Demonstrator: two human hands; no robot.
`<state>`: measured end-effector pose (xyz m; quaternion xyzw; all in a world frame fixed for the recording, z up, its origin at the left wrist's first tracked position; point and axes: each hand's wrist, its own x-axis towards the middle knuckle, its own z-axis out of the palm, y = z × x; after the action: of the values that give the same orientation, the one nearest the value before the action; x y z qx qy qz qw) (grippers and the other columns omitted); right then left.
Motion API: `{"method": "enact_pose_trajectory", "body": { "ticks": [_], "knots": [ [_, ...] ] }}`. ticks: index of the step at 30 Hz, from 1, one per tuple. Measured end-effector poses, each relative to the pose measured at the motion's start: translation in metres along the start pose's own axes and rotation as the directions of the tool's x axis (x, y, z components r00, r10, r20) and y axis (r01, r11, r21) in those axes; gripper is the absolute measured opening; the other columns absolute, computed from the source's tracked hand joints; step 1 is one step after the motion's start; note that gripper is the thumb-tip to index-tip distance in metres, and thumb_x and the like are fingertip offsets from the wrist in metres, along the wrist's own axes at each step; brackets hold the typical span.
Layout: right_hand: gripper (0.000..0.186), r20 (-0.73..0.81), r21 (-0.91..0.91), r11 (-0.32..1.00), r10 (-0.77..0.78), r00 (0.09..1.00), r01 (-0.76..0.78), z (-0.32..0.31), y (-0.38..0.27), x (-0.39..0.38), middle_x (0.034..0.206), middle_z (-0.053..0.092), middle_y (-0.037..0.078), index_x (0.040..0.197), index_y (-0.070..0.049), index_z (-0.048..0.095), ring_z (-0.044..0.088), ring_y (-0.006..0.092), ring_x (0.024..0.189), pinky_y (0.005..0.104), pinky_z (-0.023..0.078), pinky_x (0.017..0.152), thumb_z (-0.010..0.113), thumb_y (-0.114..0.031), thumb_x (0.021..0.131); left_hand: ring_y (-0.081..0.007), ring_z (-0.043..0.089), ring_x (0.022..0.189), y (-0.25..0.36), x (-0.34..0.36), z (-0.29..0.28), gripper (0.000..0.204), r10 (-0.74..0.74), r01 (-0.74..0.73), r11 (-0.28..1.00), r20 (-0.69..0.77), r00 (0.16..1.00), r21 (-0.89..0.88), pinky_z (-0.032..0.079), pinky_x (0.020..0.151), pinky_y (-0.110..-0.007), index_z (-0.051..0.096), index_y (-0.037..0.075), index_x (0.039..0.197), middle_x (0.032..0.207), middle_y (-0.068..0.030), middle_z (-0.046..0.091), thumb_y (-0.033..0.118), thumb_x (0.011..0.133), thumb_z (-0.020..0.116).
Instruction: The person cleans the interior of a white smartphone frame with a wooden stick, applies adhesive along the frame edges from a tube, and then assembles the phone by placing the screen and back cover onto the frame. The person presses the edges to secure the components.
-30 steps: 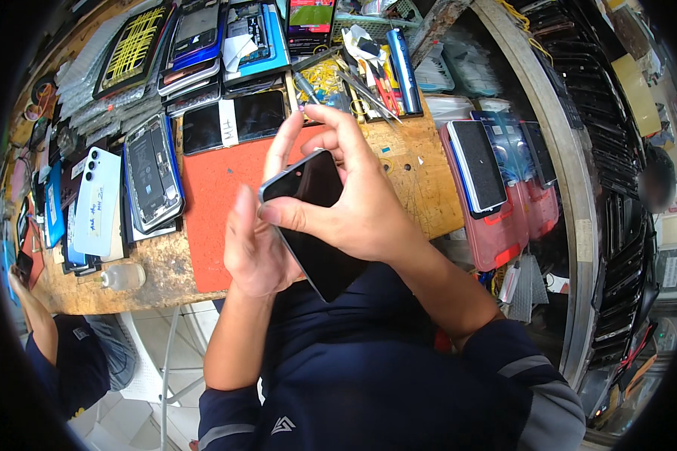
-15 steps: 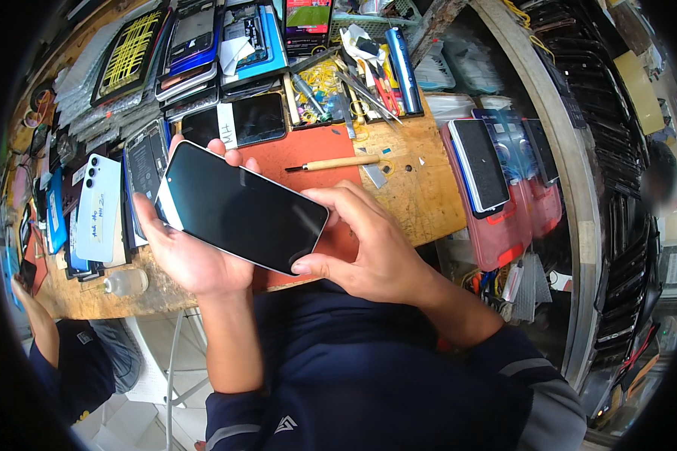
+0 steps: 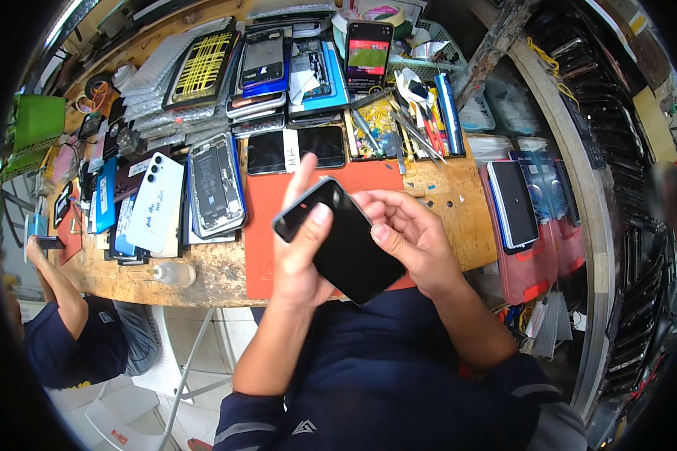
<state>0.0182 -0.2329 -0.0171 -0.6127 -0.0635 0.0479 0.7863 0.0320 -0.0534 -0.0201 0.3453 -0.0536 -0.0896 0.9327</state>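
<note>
A black-screened phone [image 3: 353, 255] with a pale frame is tilted in front of me over the red mat [image 3: 271, 248]. My left hand [image 3: 303, 255] is closed round its left side, thumb on the screen, index finger stretched up behind it. My right hand [image 3: 417, 248] grips the upper right edge with thumb and curled fingers. A wooden-handled tool [image 3: 414, 194] lies mostly hidden behind my right fingers. Two dark phones [image 3: 320, 146], one with a white label, lie beyond the mat.
Phone stacks [image 3: 263, 68], bubble-wrapped items [image 3: 158, 83], a tool tray [image 3: 376, 128] and an upright phone [image 3: 367, 56] crowd the wooden bench [image 3: 474, 210]. A clear bottle [image 3: 174, 273] stands at the front edge. A co-worker [image 3: 75, 338] is at far left; pink cases [image 3: 519, 278] sit at right.
The phone has been turned from lying crosswise on my left palm to slanting upright, with my left thumb now over the screen. My view has shifted, so the bench appears further right.
</note>
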Motion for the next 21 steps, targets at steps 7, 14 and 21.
{"method": "enact_pose_trajectory", "body": {
  "ticks": [7, 14, 21],
  "knots": [
    [0.038, 0.012, 0.056, 0.998, 0.014, 1.000, -0.015, 0.006, -0.016, 0.030, 0.106, 0.072, 0.005, 0.140, 0.003, 0.066, 0.070, 0.0093, 0.095, 0.0263, 0.058, 0.086, 0.074, -0.015, 0.107, -0.0171, 0.069, 0.121, -0.010, -0.007, 0.008, 0.092, -0.068, 0.063, 0.994, 0.053, 0.996, 0.087, 0.056, 0.104, -0.034, 0.018, 0.007, 0.177, 0.133, -0.0121, 0.071, 0.013, 0.105, 0.075],
    [0.039, 0.136, -0.104, 0.986, 0.145, 0.980, -0.131, 0.012, -0.016, 0.029, 0.115, 0.073, 0.006, 0.135, 0.004, 0.064, 0.070, 0.0117, 0.108, 0.0298, 0.056, 0.096, 0.079, -0.015, 0.103, -0.0203, 0.061, 0.136, -0.010, -0.005, -0.002, 0.089, -0.096, 0.057, 0.947, 0.111, 0.989, 0.315, 0.050, 0.114, -0.036, 0.023, 0.005, 0.176, 0.153, -0.0173, 0.058, 0.009, 0.104, 0.075],
    [0.082, 0.125, -0.393, 0.919, 0.039, 0.991, 0.013, 0.018, -0.016, 0.033, 0.113, 0.073, 0.015, 0.135, 0.004, 0.059, 0.073, 0.0211, 0.107, 0.0377, 0.059, 0.093, 0.100, -0.038, 0.079, -0.0256, 0.054, 0.146, -0.012, -0.003, 0.002, 0.092, -0.057, -0.013, 0.882, 0.136, 0.989, 0.471, 0.047, 0.120, -0.040, 0.023, 0.008, 0.176, 0.158, -0.0188, 0.053, 0.001, 0.097, 0.071]
  ]
}}
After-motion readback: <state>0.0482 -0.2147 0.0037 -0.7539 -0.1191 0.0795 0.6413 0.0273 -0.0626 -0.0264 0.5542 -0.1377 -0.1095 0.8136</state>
